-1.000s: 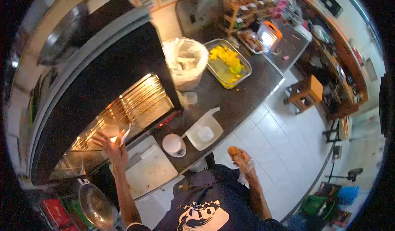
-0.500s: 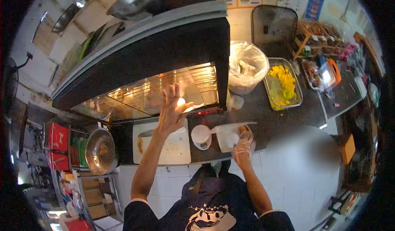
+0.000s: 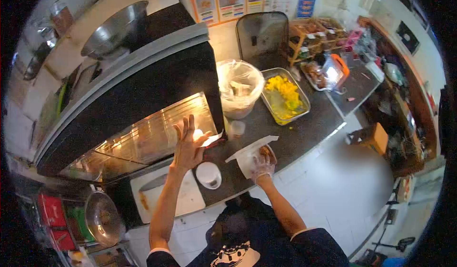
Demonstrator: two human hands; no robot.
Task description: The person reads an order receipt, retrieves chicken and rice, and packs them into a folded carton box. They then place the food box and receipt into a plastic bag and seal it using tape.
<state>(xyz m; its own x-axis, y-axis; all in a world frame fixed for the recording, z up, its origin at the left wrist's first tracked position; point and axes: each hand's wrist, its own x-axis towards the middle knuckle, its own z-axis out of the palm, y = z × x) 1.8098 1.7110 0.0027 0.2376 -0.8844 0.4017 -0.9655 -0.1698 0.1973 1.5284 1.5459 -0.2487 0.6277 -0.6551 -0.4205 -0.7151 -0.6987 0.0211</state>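
Observation:
My left hand (image 3: 188,145) is bare and raised before the lit glass front of a black food warmer (image 3: 143,141), fingers apart and holding nothing. A bright glare and a white edge show beside its thumb; I cannot tell what that edge belongs to. My right hand (image 3: 263,166), in a clear plastic glove, has its fingers closed on a brown piece of food (image 3: 264,150) at the right side of an open white paper box (image 3: 245,163). The box lies on the dark counter with its flap raised. Between my hands stands a round white kitchen scale (image 3: 208,174).
A white cutting board (image 3: 195,195) with a knife (image 3: 154,182) lies at left. Behind the box are a lined bucket (image 3: 238,106) and a metal tray (image 3: 307,106) of yellow food. A metal bowl (image 3: 102,219) sits lower left; an orange-handled basket (image 3: 340,72) is farther back.
The view has turned right, shifting the counter items leftward. My left hand remains raised at the warmer, and my right hand stays at the white box with the brown food.

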